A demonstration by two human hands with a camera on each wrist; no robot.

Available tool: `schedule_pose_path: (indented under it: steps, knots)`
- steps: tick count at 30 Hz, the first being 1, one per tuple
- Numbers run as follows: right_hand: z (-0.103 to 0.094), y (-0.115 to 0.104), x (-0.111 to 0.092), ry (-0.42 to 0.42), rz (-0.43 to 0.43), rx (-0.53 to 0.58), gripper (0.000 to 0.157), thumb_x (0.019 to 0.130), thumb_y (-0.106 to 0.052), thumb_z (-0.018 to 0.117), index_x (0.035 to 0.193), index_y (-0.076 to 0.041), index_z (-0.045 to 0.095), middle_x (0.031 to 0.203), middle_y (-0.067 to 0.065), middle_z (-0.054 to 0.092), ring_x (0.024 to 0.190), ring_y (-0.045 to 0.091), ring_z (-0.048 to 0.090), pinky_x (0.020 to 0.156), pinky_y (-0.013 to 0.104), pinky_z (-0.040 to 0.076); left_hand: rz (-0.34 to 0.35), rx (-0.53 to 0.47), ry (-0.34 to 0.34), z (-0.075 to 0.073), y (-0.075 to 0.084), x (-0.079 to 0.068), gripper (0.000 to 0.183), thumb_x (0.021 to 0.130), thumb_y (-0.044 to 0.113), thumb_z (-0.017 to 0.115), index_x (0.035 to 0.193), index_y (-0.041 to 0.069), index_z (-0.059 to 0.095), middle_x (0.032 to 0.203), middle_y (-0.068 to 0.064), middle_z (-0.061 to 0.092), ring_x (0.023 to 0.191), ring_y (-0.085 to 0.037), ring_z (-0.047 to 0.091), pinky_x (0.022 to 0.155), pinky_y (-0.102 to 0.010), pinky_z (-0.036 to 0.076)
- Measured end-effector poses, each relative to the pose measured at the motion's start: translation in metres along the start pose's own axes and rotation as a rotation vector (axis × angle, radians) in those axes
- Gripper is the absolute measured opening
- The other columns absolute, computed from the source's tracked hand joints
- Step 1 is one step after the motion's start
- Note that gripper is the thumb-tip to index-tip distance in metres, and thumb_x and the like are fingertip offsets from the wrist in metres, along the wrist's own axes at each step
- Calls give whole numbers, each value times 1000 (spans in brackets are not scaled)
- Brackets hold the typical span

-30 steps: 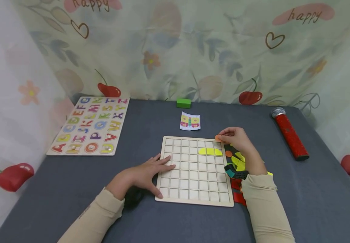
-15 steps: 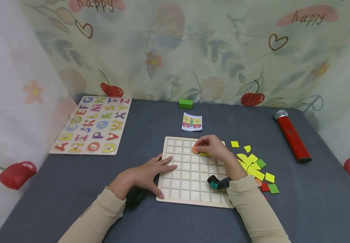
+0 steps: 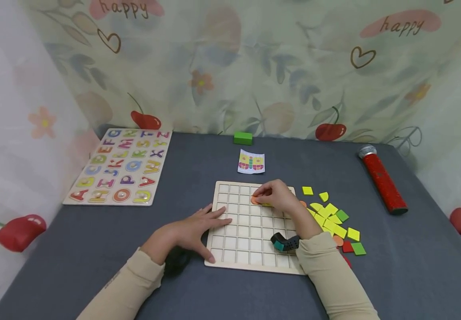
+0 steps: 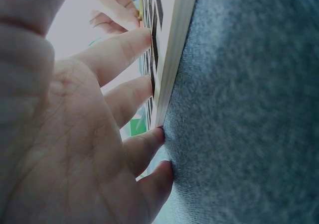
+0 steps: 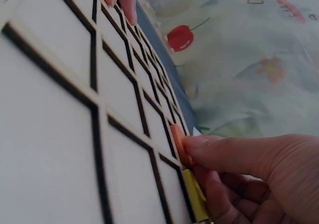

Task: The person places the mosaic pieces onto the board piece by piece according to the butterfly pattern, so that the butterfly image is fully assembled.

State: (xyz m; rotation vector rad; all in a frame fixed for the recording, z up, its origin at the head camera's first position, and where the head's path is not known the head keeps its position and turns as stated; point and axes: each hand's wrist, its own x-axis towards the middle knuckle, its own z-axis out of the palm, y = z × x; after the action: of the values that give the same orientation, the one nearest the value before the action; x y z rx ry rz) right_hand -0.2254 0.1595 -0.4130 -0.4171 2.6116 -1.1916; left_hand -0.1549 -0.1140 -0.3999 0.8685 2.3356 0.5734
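Observation:
A wooden grid board (image 3: pixel 244 231) lies on the dark table. My left hand (image 3: pixel 190 230) rests spread along its left edge, fingertips on the frame and on the nearest cells. Over the board's upper part, my right hand (image 3: pixel 277 195) pinches an orange disc (image 3: pixel 254 200) between thumb and fingers. In the right wrist view the orange disc (image 5: pixel 180 143) stands tilted at a cell, beside a yellow piece (image 5: pixel 195 196) in the grid. My right hand mostly hides the yellow row in the head view. A paper card (image 3: pixel 251 162) with a butterfly pattern lies beyond the board.
Loose yellow tiles (image 3: pixel 334 226), with green, red and orange pieces, lie right of the board, partly behind the right forearm. An alphabet board (image 3: pixel 120 166) is at the left. A green block (image 3: pixel 242 138) sits at the back, and a red microphone (image 3: pixel 383 180) at the right.
My right hand has carried the orange disc left from the board's upper right corner to a cell at the yellow row's left end, then lowered it slightly. My left hand has stayed put.

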Motion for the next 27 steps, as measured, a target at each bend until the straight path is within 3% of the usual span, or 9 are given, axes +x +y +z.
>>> schedule_pose_path:
  steps: [11,20,27]
  knots:
    - [-21,4,-10,-101,-52,56,29,86,-9,65,113,1,65,111,17,65,95,23,63,80,28,52,4,-14,14,1,-1,-2,94,69,44,80,147,27,30,159,0,7,145,-32,-6,113,-58,12]
    - [-62,34,-40,52,87,18,33,90,-14,61,119,2,62,115,21,62,98,28,60,78,31,52,32,-14,15,1,-2,-1,95,69,44,79,147,25,29,159,-1,6,145,-34,-6,113,-59,11]
    - [-89,57,-65,94,155,-40,34,90,-17,62,117,4,62,115,23,61,90,21,57,74,27,49,27,-11,21,1,-2,-2,95,68,44,80,147,25,30,159,-1,7,145,-34,-5,113,-58,11]
